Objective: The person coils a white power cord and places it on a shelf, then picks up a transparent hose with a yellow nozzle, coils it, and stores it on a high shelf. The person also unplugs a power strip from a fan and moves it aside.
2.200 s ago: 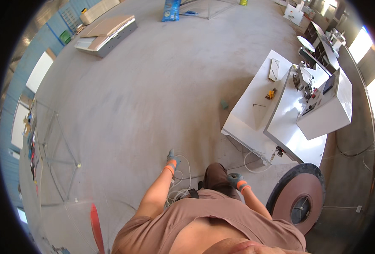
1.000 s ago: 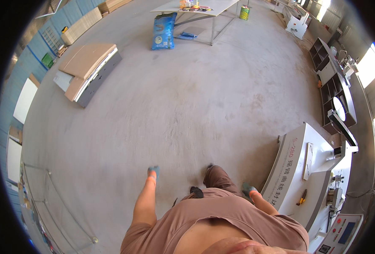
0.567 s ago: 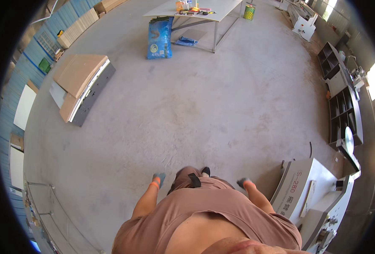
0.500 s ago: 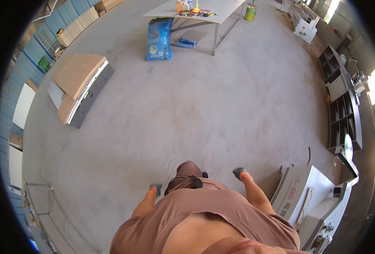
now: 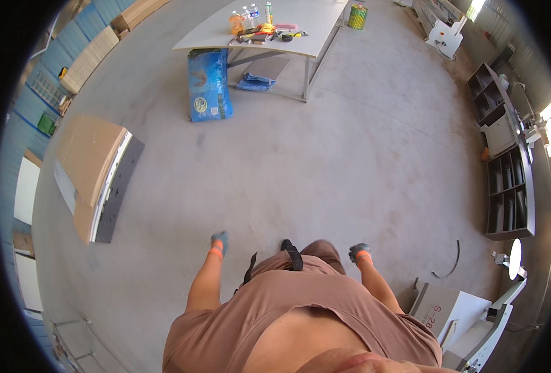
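Both my hands wear grey gloves with orange cuffs and hang out over the bare floor on either side of my body. My left hand (image 5: 220,242) holds nothing; its fingers look loosely open. Some way to its right, my right hand (image 5: 359,252) is also without anything, its fingers slightly curled and apart. Neither touches an object. One trouser knee and a dark shoe show between them. Ahead stands a pale table (image 5: 325,26) bearing bottles (image 5: 245,18), a sealant tube (image 5: 268,12) and a tape measure (image 5: 286,38). A blue sack (image 5: 209,87) leans at its near left end.
Flat cardboard and dark panels (image 5: 95,168) lie stacked at left. Dark open shelves (image 5: 508,180) line the right wall. A white machine (image 5: 452,311) stands close at lower right, near a dark curved strip (image 5: 454,261). A metal frame (image 5: 77,339) is at lower left; a yellow-green tin (image 5: 357,17) sits beyond the table.
The table, sack and panel stack appear nearer and further left in view as I step forward. My left hand has swung forward; the forward knee has changed sides.
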Available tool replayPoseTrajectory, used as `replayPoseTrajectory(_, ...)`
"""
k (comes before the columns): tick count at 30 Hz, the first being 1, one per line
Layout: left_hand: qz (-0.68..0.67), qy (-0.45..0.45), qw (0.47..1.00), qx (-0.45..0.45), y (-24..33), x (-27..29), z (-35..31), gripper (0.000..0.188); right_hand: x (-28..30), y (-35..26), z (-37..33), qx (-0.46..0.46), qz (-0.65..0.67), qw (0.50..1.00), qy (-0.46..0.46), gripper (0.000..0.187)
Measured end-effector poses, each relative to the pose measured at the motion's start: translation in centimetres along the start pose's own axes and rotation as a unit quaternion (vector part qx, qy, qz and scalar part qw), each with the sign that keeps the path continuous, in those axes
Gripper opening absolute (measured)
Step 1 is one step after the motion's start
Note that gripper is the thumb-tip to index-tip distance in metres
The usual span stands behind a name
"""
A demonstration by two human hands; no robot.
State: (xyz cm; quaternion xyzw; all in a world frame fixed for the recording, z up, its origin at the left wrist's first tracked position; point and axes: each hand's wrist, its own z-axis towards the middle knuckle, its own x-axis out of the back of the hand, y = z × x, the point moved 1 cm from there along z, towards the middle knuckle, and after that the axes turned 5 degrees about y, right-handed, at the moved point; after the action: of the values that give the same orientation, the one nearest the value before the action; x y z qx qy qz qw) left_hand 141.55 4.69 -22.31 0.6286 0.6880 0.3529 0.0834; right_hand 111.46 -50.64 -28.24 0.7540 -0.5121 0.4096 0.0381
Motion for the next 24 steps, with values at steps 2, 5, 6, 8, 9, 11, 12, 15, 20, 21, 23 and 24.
replayPoseTrajectory(2, 0.104, -0.095, 0.973, -0.182, 9.6, -5.5, 2.3, 0.013, 1.7, -4.7, 1.6, -0.175, 0.187, 0.966, -0.032, 0.021)
replayPoseTrajectory(5, 0.181, -0.151, 0.955, -0.179, 23.7, -20.4, 0.1, 0.009, 2.5, -2.4, 6.0, -0.232, 0.158, 0.960, -0.018, 0.020)
replayPoseTrajectory(6, 0.229, -0.150, 0.939, -0.208, 27.1, -23.5, 1.5, 0.009, 1.9, -3.5, 8.8, -0.272, 0.219, 0.936, -0.035, 0.019)
replayPoseTrajectory(8, 0.244, -0.197, 0.898, -0.308, 31.1, -29.9, 2.8, 0.010, 4.0, -5.2, 13.8, -0.214, 0.187, 0.957, -0.060, 0.018)
replayPoseTrajectory(9, 0.249, -0.225, 0.871, -0.358, 33.5, -33.6, 2.9, 0.011, 6.0, -5.8, 16.4, -0.113, 0.088, 0.989, -0.042, 0.020)
replayPoseTrajectory(11, 0.173, -0.283, 0.896, -0.295, 35.0, -37.1, 2.7, 0.013, 9.7, -10.5, 21.7, -0.200, 0.122, 0.972, -0.012, 0.022)
replayPoseTrajectory(12, 0.178, -0.264, 0.920, -0.230, 36.2, -37.9, 3.4, 0.013, 12.5, -14.5, 24.1, -0.283, 0.165, 0.945, 0.017, 0.024)
replayPoseTrajectory(15, 0.169, -0.273, 0.943, -0.088, 36.7, -35.4, 6.4, 0.015, 20.8, -22.6, 34.8, -0.205, 0.118, 0.970, -0.053, 0.019)
replayPoseTrajectory(20, 0.092, -0.076, 0.990, 0.073, 37.0, -28.3, 11.3, 0.026, 36.3, -44.4, 50.1, -0.059, 0.102, 0.993, 0.029, 0.028)
replayPoseTrajectory(21, 0.037, -0.049, 0.992, 0.110, 36.1, -27.4, 12.8, 0.025, 38.7, -48.2, 52.7, -0.046, 0.040, 0.997, 0.046, 0.040)
replayPoseTrajectory(23, -0.080, 0.036, 0.976, 0.197, 33.5, -24.3, 13.9, 0.023, 41.3, -59.7, 54.2, 0.031, -0.025, 0.996, 0.073, 0.042)
replayPoseTrajectory(24, -0.129, 0.068, 0.961, 0.236, 32.7, -23.4, 14.3, 0.023, 41.9, -63.2, 55.5, 0.022, 0.016, 0.998, 0.053, 0.042)
